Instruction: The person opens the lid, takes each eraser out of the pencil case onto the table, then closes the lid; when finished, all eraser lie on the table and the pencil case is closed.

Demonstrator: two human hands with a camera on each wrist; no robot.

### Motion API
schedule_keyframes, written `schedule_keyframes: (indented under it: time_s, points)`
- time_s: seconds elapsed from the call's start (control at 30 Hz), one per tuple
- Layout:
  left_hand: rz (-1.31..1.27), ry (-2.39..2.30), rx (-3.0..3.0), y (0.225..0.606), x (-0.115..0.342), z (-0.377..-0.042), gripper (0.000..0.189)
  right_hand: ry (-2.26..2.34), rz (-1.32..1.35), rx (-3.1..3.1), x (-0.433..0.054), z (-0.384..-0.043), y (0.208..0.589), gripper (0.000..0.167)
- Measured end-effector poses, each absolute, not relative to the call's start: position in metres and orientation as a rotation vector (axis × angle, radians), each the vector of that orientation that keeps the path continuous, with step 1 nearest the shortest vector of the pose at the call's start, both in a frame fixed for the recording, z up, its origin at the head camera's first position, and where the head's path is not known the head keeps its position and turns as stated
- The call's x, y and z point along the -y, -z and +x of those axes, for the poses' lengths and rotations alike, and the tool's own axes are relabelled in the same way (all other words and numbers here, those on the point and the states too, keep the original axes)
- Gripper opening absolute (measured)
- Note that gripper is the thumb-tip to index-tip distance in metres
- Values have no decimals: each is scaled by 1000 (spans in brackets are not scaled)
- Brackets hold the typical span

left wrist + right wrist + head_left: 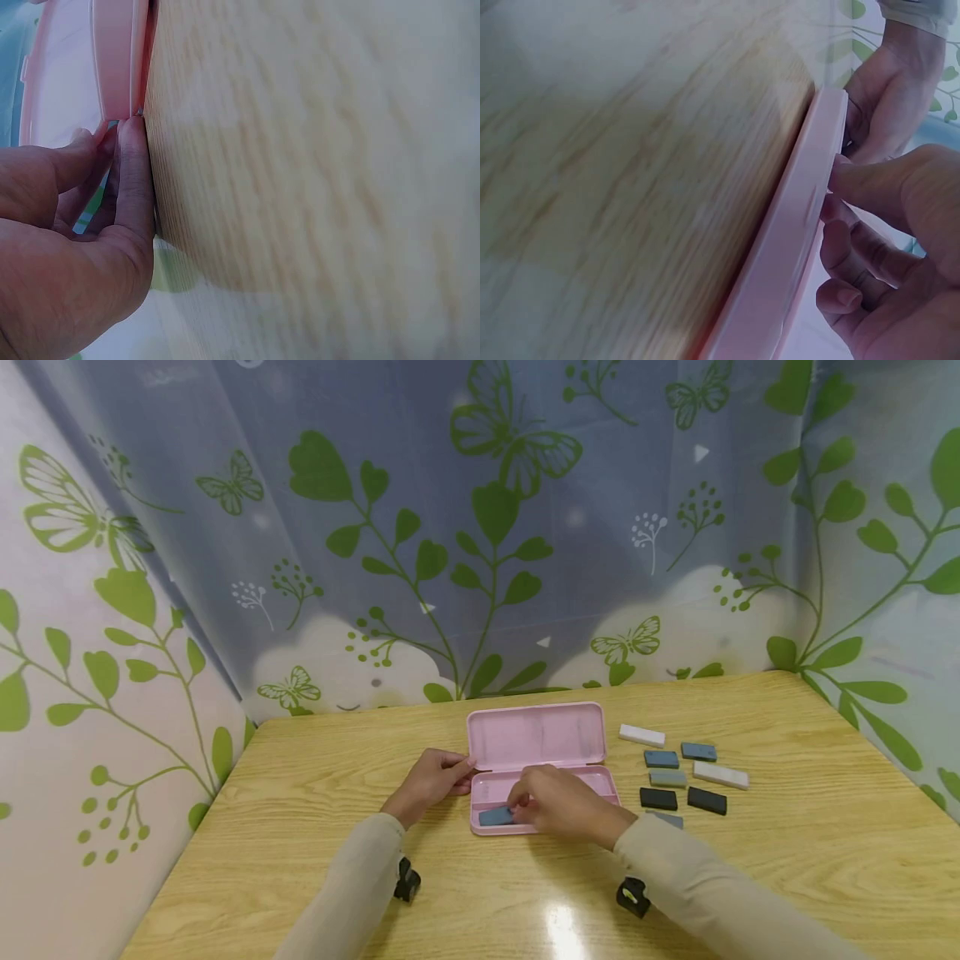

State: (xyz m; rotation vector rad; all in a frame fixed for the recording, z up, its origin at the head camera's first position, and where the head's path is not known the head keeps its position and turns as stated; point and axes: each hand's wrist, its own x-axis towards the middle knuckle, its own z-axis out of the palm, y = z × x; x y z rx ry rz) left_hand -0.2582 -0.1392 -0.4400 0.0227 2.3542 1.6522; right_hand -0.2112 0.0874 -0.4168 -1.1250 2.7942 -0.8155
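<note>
A pink pencil case [536, 737] lies on the table with its lid raised toward the back. My left hand [433, 779] pinches its left side near the hinge; in the left wrist view, thumb and fingers [133, 172] meet at the case's corner. Inside the front compartment, a blue eraser [495, 817] lies flat at the left. The right hand [558, 802] reaches down into the case, thumb and forefinger at the eraser's right end. In the right wrist view its curled fingers [847, 259] are over the case's front wall [780, 247], which hides the eraser.
Right of the case lie several more erasers: white ones [642, 736], blue ones [698, 751], a pale green one [667, 778] and black ones [707, 801]. A grey-blue one [667, 820] is partly behind the right sleeve. A patterned curtain [420, 527] hangs behind the wooden table [337, 752].
</note>
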Motion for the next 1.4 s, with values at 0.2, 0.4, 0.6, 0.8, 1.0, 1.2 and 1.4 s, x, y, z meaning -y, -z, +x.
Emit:
schedule_keyframes:
  time_s: [0.2,0.4,0.6,0.8,1.0,1.2,1.4]
  points:
    - [37,-1662,-2342,441,140,-258,25,796,-1143,-2813,-80,-211,420,8]
    - [59,-1657,-2349,439,140,-257,26,779,-1109,-2832,-76,-210,418,8]
    - [50,-1649,-2358,438,140,-256,26,763,-1048,-2850,-73,-210,419,12]
    - [43,-1650,-2358,438,140,-256,26,749,-1022,-2856,-71,-211,420,16]
    - [38,-1653,-2347,439,140,-256,27,763,-987,-2849,-71,-210,418,19]
    - [54,-1650,-2346,437,141,-256,26,802,-977,-2821,-72,-209,415,19]
    - [40,-1641,-2356,438,140,-257,25,890,-987,-2779,-73,-206,415,20]
